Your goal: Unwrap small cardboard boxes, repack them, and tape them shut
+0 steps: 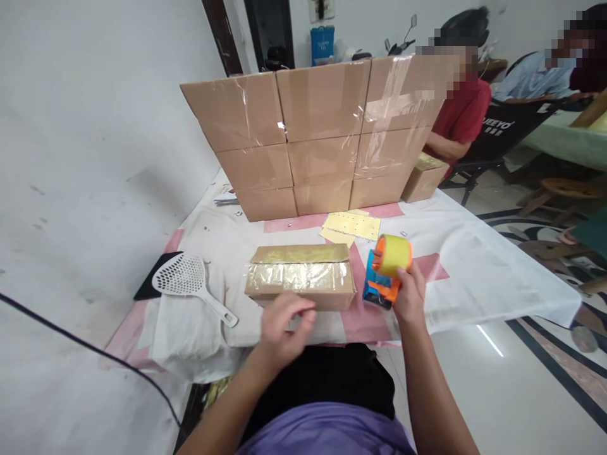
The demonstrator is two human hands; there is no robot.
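Observation:
My right hand grips a blue and orange tape dispenser loaded with a wide roll of yellow tape. The dispenser is just right of a small cardboard box, tilted over the cloth. Shiny clear tape covers the top of this box, which lies lengthwise in front of me. Close to its front side is my left hand, fingers curled in and thumb tip near the index fingertip. No object shows between those fingertips. Whether this hand touches the box I cannot tell.
Taped cartons stacked in rows stand behind the box, with another carton at their right. Yellow paper sheets lie before the stack. A white slotted scoop rests at left on a black item. People sit at the back right, near a black chair.

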